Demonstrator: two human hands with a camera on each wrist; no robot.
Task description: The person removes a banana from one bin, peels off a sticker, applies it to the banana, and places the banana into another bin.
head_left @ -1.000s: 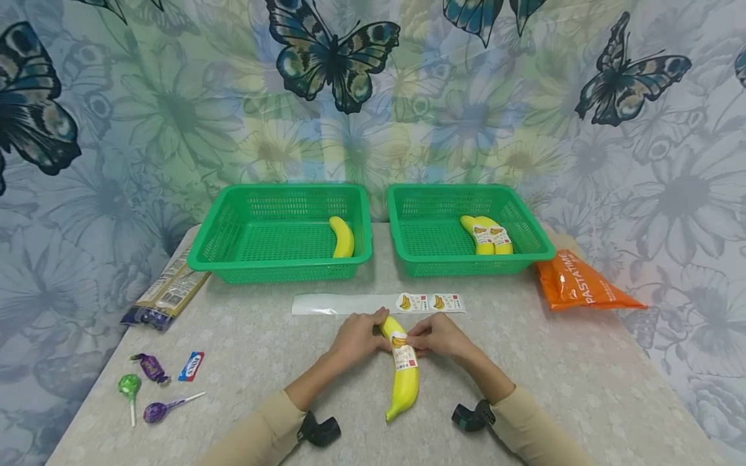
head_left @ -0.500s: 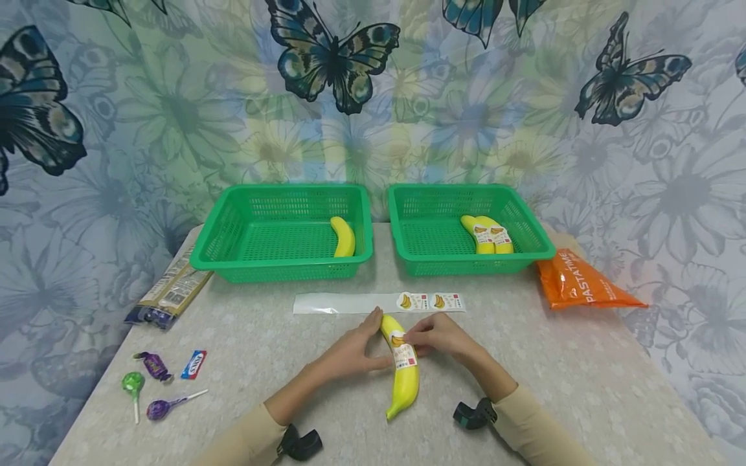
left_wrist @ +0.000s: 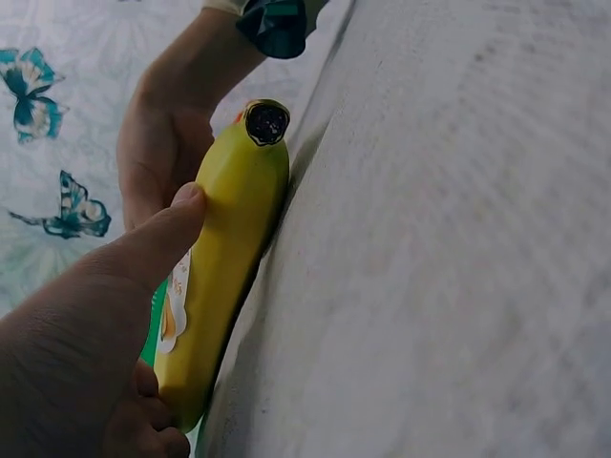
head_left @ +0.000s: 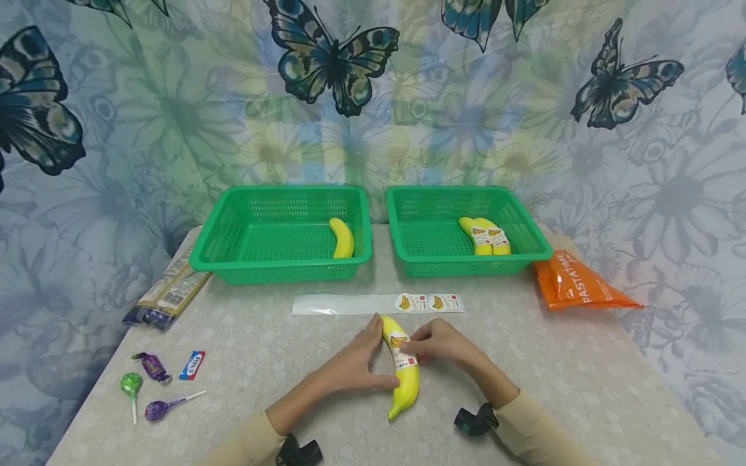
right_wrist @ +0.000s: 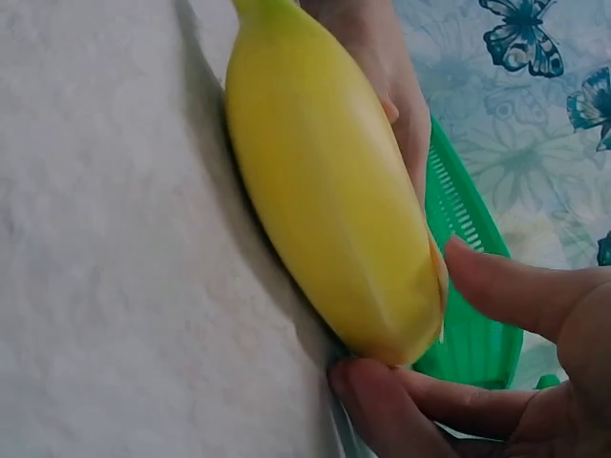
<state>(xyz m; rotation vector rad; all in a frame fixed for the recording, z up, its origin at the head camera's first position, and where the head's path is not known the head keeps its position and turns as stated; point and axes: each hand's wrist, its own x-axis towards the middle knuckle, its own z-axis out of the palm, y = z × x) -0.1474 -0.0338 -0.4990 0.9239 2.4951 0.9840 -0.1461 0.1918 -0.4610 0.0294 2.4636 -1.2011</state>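
"Banana (head_left: pixel 408 391): where does it lie, and how do the hands have it?"

"On the table (head_left: pixel 245 349), between them. The left hand (head_left: pixel 352 364) is spread, thumb resting on its side, fingers at its far end, well apart from the thumb. The right hand (head_left: pixel 444 343) has its thumb at the label (head_left: pixel 399 338) and fingers curled to the other flank, pinching the fruit, I judge."

"How far along is the work?"

"This label is on and seems to need only smoothing. Just beyond the left fingertips, a backing strip (head_left: pixel 344 304) bears two more stickers (head_left: pixel 414 302). Past the right hand, a green basket (head_left: pixel 474 266) holds two labelled bananas (head_left: pixel 482 248); past the left, another basket (head_left: pixel 280 273) holds an unlabelled-looking banana (head_left: pixel 344 241), probably left to do."

"And the surface?"

"Pale, faintly patterned. Off the left hand's outer side lie lollipops (head_left: pixel 131 383), wrapped sweets (head_left: pixel 192 366) and, farther out, a gold packet (head_left: pixel 175 288). Beyond the right hand, an orange bag (head_left: pixel 583 285)."

"The room?"

"Only a flowered backdrop (head_left: pixel 460 149) with butterflies, behind the baskets."
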